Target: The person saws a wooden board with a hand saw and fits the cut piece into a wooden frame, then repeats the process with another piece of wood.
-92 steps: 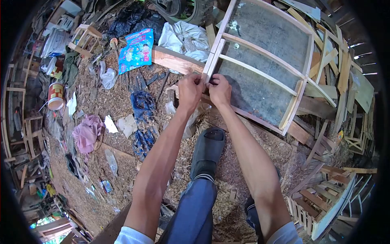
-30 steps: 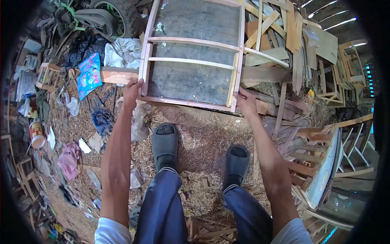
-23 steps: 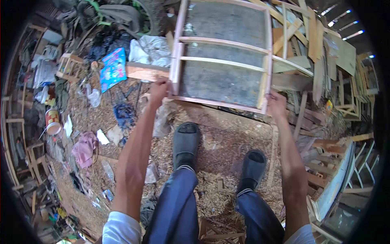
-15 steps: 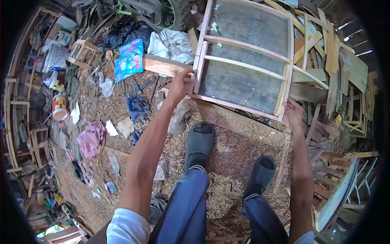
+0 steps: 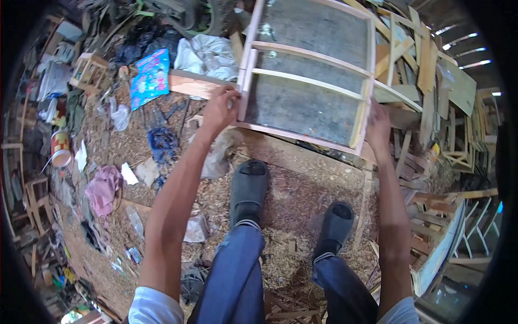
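Observation:
A rectangular wooden frame (image 5: 305, 52) with crossbars lies over a dark grey board (image 5: 302, 105) at the top of the view. My left hand (image 5: 220, 112) is closed at the frame's near left corner, fingers curled against the side rail. At the right rail, close to the near right corner, my right hand (image 5: 379, 125) grips the edge; its fingertips are partly hidden and slightly blurred. A reddish plank (image 5: 194, 85) runs leftward from behind my left hand.
Wood chips cover the floor around my clogs (image 5: 249, 186). To the left lie a blue packet (image 5: 150, 80), a white sack (image 5: 208, 55), a pink cloth (image 5: 103, 190) and a tub (image 5: 61, 149). Scrap boards (image 5: 429, 67) pile up at right, with a wheel (image 5: 202, 19) behind.
The view has shifted, moving the whole scene slightly left and up. My right hand has slid farther up along the right rail, while my left hand stays at the left corner, more curled.

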A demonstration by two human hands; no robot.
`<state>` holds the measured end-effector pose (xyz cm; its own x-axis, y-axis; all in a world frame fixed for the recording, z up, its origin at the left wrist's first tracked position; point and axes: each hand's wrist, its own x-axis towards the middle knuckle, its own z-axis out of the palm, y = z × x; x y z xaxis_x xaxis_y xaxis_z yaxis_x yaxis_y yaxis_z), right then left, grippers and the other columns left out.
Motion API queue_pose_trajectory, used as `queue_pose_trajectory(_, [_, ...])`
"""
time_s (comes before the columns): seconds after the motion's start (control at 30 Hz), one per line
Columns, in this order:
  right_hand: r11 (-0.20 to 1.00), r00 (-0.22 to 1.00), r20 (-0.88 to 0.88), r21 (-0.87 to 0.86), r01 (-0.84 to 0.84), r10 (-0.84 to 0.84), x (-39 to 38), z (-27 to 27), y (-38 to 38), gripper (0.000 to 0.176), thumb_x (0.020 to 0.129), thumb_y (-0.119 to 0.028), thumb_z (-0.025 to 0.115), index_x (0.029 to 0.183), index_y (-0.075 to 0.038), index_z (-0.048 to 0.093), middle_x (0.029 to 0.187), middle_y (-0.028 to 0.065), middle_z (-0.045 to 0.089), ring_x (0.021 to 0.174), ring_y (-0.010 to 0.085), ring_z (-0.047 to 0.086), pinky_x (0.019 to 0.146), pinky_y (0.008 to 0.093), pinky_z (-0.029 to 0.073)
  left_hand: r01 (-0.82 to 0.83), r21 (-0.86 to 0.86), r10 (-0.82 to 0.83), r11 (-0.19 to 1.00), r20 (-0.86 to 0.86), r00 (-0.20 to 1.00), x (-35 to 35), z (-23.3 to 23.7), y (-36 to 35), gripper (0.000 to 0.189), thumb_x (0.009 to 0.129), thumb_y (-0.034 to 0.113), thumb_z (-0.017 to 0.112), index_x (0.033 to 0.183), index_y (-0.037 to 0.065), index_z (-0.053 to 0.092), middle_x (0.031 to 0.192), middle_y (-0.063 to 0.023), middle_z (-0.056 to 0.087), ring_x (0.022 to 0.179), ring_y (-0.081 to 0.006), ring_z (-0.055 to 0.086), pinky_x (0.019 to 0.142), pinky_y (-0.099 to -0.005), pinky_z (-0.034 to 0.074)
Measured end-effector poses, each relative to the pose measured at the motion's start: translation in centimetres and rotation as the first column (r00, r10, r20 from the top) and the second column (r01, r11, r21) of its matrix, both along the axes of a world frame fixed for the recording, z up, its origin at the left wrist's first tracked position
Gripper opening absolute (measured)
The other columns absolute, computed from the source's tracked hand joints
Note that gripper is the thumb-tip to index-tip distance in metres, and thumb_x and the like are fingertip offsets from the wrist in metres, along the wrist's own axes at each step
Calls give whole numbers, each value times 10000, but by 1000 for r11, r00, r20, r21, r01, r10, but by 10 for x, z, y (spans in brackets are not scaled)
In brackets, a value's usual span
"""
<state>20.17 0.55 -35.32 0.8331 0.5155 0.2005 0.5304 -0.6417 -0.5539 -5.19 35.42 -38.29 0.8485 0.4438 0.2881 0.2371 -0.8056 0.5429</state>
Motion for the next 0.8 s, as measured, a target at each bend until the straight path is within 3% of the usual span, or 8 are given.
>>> queue_pose_trajectory(0.03, [993,985,131,-50,-107,113,11,-1,6,500,788,26,527,1265,-126,537,1195,226,498,1162,363,464,980,417,389,27,14,-27,1000,14,1000,5,6,-2,172,791,109,611,948,67,668,1003,-120,604,967,-325,571,830,-409,468])
queue_pose_trajectory(0.2, [962,998,24,-269,-54,62,20,0,27,486,799,0,576,1263,-138,538,1287,216,415,1158,384,455,1002,433,384,119,225,-96,967,-111,989,19,21,-11,220,802,88,601,1018,57,629,959,-146,589,926,-344,569,812,-430,462])
queue_pose_trajectory(0.3, [961,995,90,-277,-22,49,7,6,26,455,782,-16,626,1214,-150,576,1282,208,409,1154,388,453,996,420,388,1,41,-2,999,20,1000,30,18,3,309,805,42,586,1114,40,589,1040,-175,580,896,-367,584,788,-410,476])
queue_pose_trajectory(0.33, [960,995,85,-280,-18,43,7,7,25,455,782,-16,626,1214,-150,576,1282,208,409,1154,388,453,996,420,388,-1,-58,-3,998,-69,998,33,16,11,298,816,-3,535,1104,35,602,1045,-175,586,908,-350,592,785,-390,477])
queue_pose_trajectory(0.5, [981,997,78,-193,12,3,19,11,34,316,764,18,638,1056,-102,638,1163,158,505,1051,333,531,918,416,423,122,-56,-126,991,-88,988,33,14,28,286,816,-63,479,1048,18,626,1032,-152,596,888,-294,595,783,-349,468])
queue_pose_trajectory(0.63, [999,1000,16,-51,4,-3,17,8,32,231,813,24,596,1013,-81,642,1176,153,510,1077,319,520,909,386,442,-25,-266,2,964,-85,996,28,12,16,331,753,-88,459,1011,17,638,990,-163,593,874,-313,575,765,-353,471])
queue_pose_trajectory(0.73, [999,999,10,27,34,-34,10,8,26,223,823,38,579,1007,-75,637,1181,155,507,1047,320,540,871,387,464,7,-274,-23,962,-56,998,22,6,16,350,747,-83,459,1035,13,631,1021,-157,579,851,-301,567,765,-353,467])
queue_pose_trajectory(0.8, [998,987,163,68,-14,3,8,10,24,216,834,33,575,1014,-70,633,1173,152,502,1004,318,557,835,376,486,39,-237,-53,971,-53,997,15,4,21,356,744,-77,464,1048,12,627,1031,-155,571,852,-295,566,765,-350,465])
